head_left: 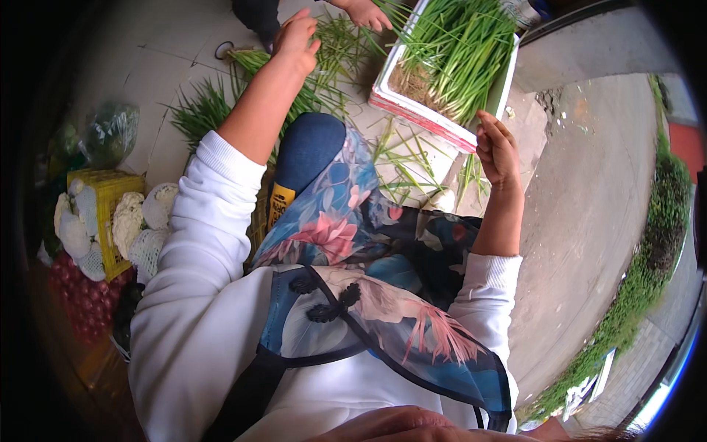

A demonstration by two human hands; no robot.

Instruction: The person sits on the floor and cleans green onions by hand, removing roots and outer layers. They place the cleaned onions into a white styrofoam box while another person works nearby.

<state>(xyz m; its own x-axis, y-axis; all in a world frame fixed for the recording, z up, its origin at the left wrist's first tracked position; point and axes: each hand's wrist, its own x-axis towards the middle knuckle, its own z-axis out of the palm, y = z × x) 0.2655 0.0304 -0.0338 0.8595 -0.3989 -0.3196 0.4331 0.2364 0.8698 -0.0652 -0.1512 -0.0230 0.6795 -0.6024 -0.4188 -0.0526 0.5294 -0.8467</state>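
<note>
My left hand (298, 41) is raised above the floor beside loose green leaves (337, 47), fingers partly apart, with nothing visible in it. Under and beside my left forearm lie bunches of scallions (207, 108). My right hand (497, 152) is by the near right corner of a white foam box (381, 77) with a red band. Its fingers are loosely bent; whether something small is pinched there is unclear. Rooted scallions (464, 61) fill the box, roots towards me. Another person's hand (367, 14) reaches in at the top, close to the leaves left of the box.
Scattered leaf trimmings (406, 160) lie on the tiled floor before my knee. At left stand a yellow plastic crate (113, 193) with net-wrapped cauliflowers (128, 224), red onions (83, 298) and a clear bag of greens (110, 132). A black ring (223, 50) lies near the scallions. Pavement (580, 182) runs along the right.
</note>
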